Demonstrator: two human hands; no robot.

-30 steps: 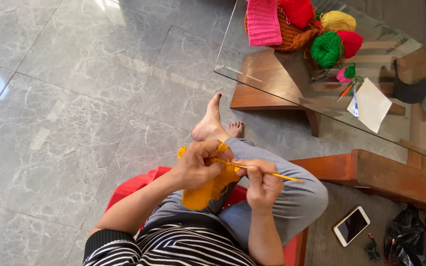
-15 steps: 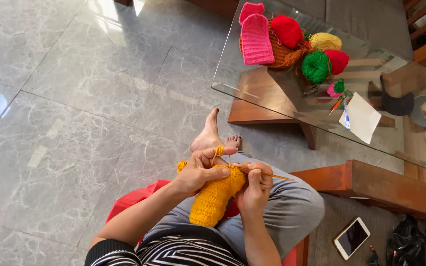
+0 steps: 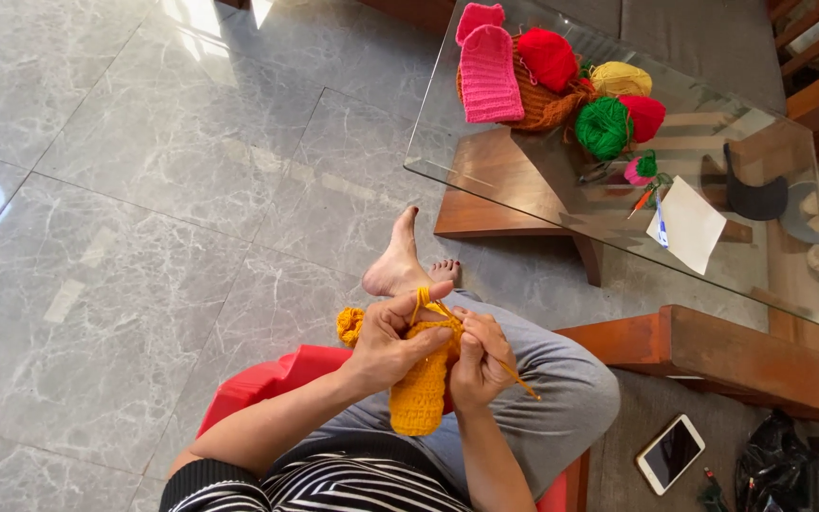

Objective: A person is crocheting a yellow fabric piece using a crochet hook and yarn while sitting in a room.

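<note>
Item: orange crochet piece [image 3: 419,393], which I see held between both hands over the lap. My left hand [image 3: 386,341] wraps its top with yarn [image 3: 421,301] looped over a finger; my right hand [image 3: 478,360] pinches the crochet hook [image 3: 514,377] against it.

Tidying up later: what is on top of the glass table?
On the glass table: pink knitted piece, basket with yarn balls, white paper. The basket's inside is covered.

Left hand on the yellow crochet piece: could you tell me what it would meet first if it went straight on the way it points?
The left hand points across the yellow crochet piece toward the right hand, so it would most likely meet that hand first; they already look close, though depth is unclear.
</note>
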